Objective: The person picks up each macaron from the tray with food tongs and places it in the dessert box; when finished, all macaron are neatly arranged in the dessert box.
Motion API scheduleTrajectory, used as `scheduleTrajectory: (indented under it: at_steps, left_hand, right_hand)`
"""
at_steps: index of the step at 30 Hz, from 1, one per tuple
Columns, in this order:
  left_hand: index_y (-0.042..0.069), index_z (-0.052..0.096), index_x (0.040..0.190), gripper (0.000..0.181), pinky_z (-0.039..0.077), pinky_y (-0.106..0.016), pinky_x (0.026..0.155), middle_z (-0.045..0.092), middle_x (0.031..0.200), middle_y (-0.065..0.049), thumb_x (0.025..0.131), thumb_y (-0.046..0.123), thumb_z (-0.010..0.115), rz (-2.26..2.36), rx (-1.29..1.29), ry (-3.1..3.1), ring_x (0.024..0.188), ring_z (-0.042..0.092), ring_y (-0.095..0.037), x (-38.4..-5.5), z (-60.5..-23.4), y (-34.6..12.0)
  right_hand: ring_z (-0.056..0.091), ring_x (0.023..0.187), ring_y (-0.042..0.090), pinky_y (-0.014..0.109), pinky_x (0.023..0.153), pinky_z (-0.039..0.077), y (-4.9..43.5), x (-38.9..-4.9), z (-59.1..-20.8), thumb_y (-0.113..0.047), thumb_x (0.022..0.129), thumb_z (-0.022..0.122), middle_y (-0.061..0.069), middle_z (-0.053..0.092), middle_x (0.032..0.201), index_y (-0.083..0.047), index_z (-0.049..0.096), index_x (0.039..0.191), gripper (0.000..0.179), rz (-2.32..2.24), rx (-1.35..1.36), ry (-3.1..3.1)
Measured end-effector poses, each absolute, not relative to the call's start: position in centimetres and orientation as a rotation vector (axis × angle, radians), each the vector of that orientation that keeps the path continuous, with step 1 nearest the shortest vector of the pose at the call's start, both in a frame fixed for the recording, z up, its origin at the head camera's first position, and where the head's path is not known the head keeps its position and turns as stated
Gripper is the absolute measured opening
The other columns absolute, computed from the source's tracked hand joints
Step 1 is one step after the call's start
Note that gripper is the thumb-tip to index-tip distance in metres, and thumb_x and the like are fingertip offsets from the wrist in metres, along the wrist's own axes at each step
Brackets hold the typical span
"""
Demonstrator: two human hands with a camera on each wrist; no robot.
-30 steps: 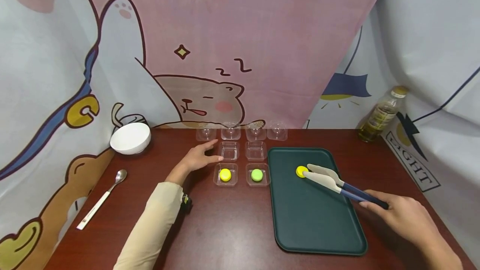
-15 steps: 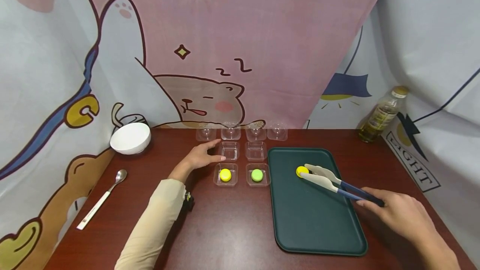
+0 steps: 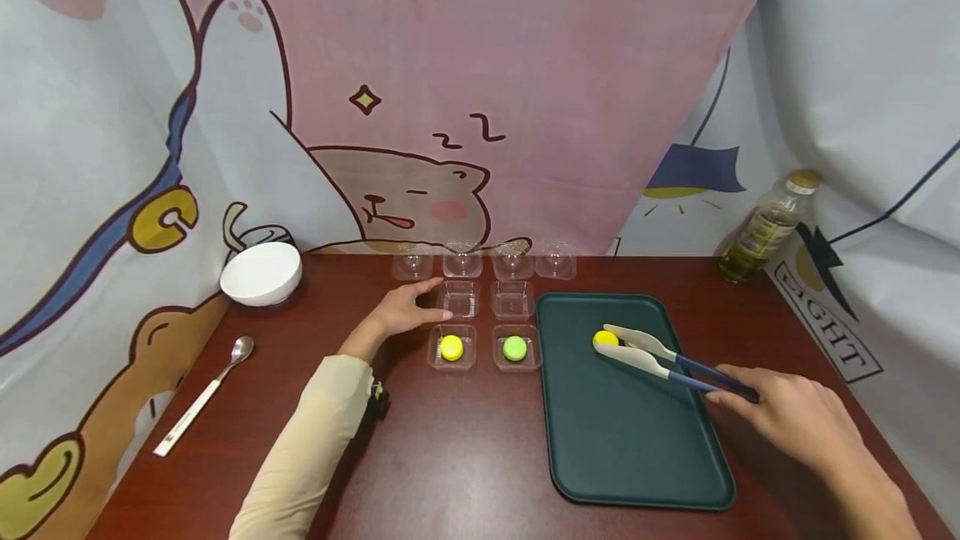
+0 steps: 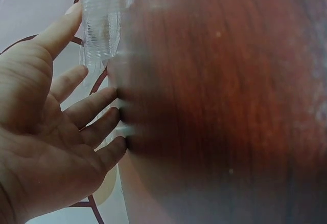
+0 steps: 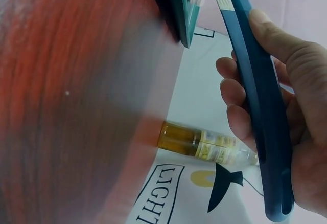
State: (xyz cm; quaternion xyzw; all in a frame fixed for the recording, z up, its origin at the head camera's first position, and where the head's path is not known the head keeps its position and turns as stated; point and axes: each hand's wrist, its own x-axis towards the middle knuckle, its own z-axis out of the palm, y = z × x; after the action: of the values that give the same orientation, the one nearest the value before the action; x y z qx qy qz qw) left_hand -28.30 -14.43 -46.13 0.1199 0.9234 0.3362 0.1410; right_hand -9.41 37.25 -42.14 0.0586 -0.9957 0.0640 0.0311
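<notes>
My right hand point(image 3: 798, 415) grips a pair of tongs point(image 3: 686, 369) with blue handles and cream tips; the right wrist view shows fingers and thumb curled round the blue handle point(image 5: 263, 101). The tong tips stand on either side of a yellow macaron point(image 3: 605, 341) on the dark green tray point(image 3: 637, 448). My left hand point(image 3: 396, 312) lies at the left of an empty clear plastic box point(image 3: 459, 300), thumb and forefinger spread by its edge. In the left wrist view, the fingers of my left hand point(image 4: 56, 116) are extended and hold nothing; whether they touch the box point(image 4: 99, 24) I cannot tell.
Nearer boxes hold a yellow macaron point(image 3: 452, 347) and a green macaron point(image 3: 514, 347). Another empty box point(image 3: 513, 300) stands beside the first. Several clear domed lids point(image 3: 462, 261) line the back. A white bowl point(image 3: 261, 275) and spoon point(image 3: 202, 398) are left; an oil bottle point(image 3: 765, 227) stands back right.
My right hand has moved a little left and away from me, bringing the tong tips further along both sides of the yellow macaron. My left hand has shifted slightly right.
</notes>
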Motion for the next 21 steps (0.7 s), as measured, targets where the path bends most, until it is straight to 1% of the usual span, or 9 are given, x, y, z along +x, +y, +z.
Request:
scheduleTrajectory:
  at_steps: [6,7,9,10,12,16,21]
  left_hand:
    - [0.026,0.041,0.157,0.082,0.032,-0.055,0.121,0.042,0.16,-0.013,0.087,0.048,0.077,0.962,0.35,2.678,0.15,0.036,-0.036,-28.37,-46.27,-14.58]
    - [0.026,0.041,0.157,0.082,0.032,-0.055,0.121,0.042,0.16,-0.013,0.087,0.048,0.077,0.958,0.351,2.68,0.15,0.036,-0.036,-28.36,-46.29,-14.62]
    - [0.026,0.041,0.157,0.082,0.032,-0.054,0.121,0.043,0.16,-0.013,0.087,0.047,0.078,0.959,0.346,2.681,0.15,0.036,-0.036,-28.37,-46.27,-14.65]
    - [0.026,0.04,0.157,0.082,0.032,-0.055,0.121,0.042,0.16,-0.013,0.087,0.047,0.078,0.958,0.345,2.681,0.15,0.035,-0.036,-28.37,-46.25,-14.65]
    - [0.026,0.04,0.157,0.082,0.032,-0.055,0.121,0.042,0.16,-0.013,0.087,0.047,0.078,0.961,0.338,2.678,0.15,0.035,-0.036,-28.34,-46.14,-14.6]
    - [0.025,0.04,0.157,0.082,0.032,-0.056,0.12,0.042,0.16,-0.014,0.087,0.045,0.078,0.974,0.336,2.667,0.15,0.035,-0.037,-28.24,-45.84,-14.32]
    - [0.024,0.041,0.157,0.081,0.032,-0.056,0.12,0.043,0.159,-0.016,0.087,0.043,0.078,0.981,0.333,2.661,0.149,0.036,-0.038,-28.05,-45.61,-14.01]
  right_hand:
    - [0.046,0.059,0.011,0.031,0.048,0.033,36.98,-9.78,-41.9,-0.056,0.09,0.069,0.009,0.077,0.095,-0.015,0.072,0.124,0.053,0.167,0.171,-3.081]
    - [0.048,0.059,0.011,0.032,0.048,0.034,36.96,-9.84,-41.87,-0.056,0.09,0.069,0.009,0.077,0.096,-0.016,0.072,0.124,0.053,0.164,0.171,-3.085]
    - [0.048,0.059,0.011,0.032,0.047,0.034,36.93,-9.94,-41.83,-0.056,0.09,0.07,0.008,0.076,0.095,-0.016,0.072,0.124,0.053,0.161,0.167,-3.093]
    - [0.051,0.06,0.012,0.033,0.047,0.036,36.92,-9.99,-41.81,-0.056,0.09,0.07,0.008,0.077,0.095,-0.016,0.073,0.123,0.052,0.162,0.167,-3.092]
    - [0.052,0.061,0.012,0.033,0.047,0.037,36.89,-10.06,-41.78,-0.055,0.09,0.071,0.008,0.076,0.094,-0.015,0.073,0.122,0.051,0.164,0.169,-3.093]
    - [0.06,0.064,0.013,0.034,0.047,0.04,36.77,-10.1,-41.76,-0.054,0.089,0.072,0.01,0.077,0.096,-0.014,0.073,0.123,0.053,0.168,0.172,-3.091]
    - [0.062,0.064,0.014,0.033,0.046,0.04,36.65,-10.1,-41.73,-0.057,0.089,0.071,0.012,0.077,0.098,-0.014,0.072,0.124,0.055,0.164,0.181,-3.089]
